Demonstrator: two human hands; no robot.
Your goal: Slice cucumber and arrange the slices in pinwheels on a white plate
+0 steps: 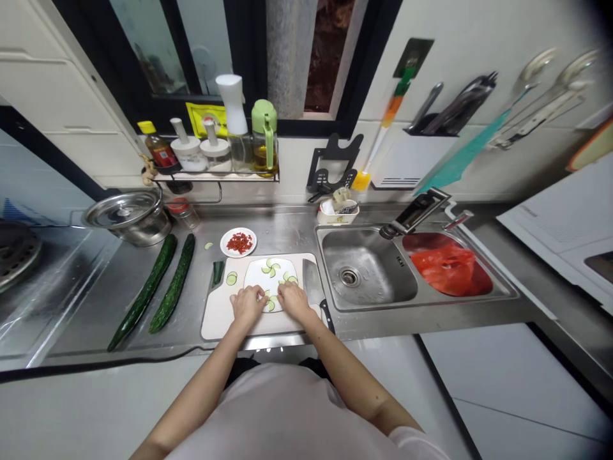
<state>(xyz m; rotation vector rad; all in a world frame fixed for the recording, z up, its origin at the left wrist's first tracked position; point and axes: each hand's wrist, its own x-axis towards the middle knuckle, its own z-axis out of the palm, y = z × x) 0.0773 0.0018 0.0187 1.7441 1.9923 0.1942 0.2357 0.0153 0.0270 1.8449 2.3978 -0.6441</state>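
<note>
A white plate [253,271] lies on the pale cutting board [223,322], with thin cucumber slices [271,267] set on it in pinwheel shapes. My left hand [248,304] rests at the plate's left front edge, its fingertips closed at a cucumber slice near the front. At the right front edge is my right hand [294,300], fingers curled together; whatever they hold is hidden. A few round slices [232,278] and a dark green cucumber piece [218,273] sit on the board's left side. The kitchen knife [313,284] lies along its right side.
Behind the board stands a small dish of chopped red pieces [239,243]. Two whole cucumbers [143,297] lie left, near a lidded steel pot [129,217]. To the right is a double sink [368,268] with a red plastic bag [447,268]. Condiment bottles [211,150] line a rack behind.
</note>
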